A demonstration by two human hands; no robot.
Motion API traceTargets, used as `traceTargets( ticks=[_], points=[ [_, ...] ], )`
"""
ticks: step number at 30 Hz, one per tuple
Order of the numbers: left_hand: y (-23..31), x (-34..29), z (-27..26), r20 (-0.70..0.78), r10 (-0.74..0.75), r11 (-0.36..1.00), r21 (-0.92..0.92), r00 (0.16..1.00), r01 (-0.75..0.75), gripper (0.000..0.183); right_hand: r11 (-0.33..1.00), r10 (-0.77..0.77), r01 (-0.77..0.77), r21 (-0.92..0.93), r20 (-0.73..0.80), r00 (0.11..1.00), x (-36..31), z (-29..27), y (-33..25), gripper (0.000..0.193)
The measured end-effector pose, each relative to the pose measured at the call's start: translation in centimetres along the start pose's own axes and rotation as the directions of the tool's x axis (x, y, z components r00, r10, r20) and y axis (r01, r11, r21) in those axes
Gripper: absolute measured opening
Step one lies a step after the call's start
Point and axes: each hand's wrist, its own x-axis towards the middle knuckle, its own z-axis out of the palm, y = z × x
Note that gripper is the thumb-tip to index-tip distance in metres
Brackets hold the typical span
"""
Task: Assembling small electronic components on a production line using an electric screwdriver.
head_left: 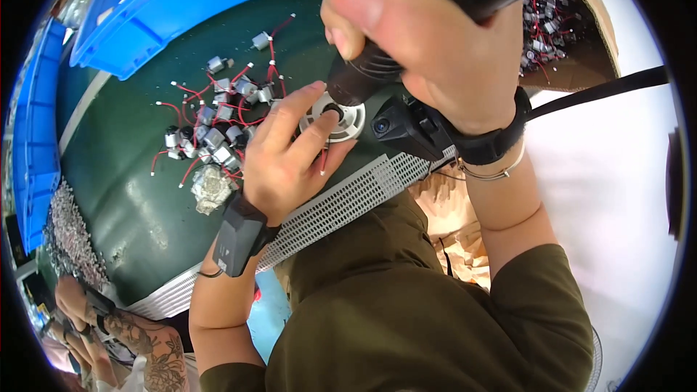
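Right hand (428, 51) gripping black driver (363, 76), left hand (287, 156) steadying white disc (348, 122), small motors (214, 134) beside

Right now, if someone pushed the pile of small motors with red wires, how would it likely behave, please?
The small motors would probably drag along together, since their thin red wires look floppy and tangled. Their rounded cans may roll a little on the smooth green table.

A black power tool (363, 76) is held upright, its tip pressed into a round white disc (335, 120) lying flat on the green worktop (138, 196).
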Motion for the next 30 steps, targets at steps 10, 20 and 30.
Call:
traceTargets(
  ticks=[10, 20, 30],
  points=[
    [-0.3, 0.9, -4.1, -0.247, -0.035, 0.991, 0.12, 0.968, 0.066, 0.045, 0.944, 0.17, -0.046, 0.326, -0.366, 0.915, 3.1, -0.3, -1.7, 0.025],
    [-17.8, -6.7, -23.5, -0.413, -0.353, 0.478, 0.692, 0.84, 0.541, 0.065, 0.732, -0.487, 0.16, -0.662, -0.345, 0.802, 2.6, 0.6, 4.8, 0.036],
    [-17.2, 15.6, -14.9, 0.037, -0.186, 0.875, 0.462, 0.982, 0.148, 0.033, 0.442, 0.603, 0.165, -0.882, 0.429, 0.673, -0.1, 5.6, 13.3, 0.014]
  ],
)
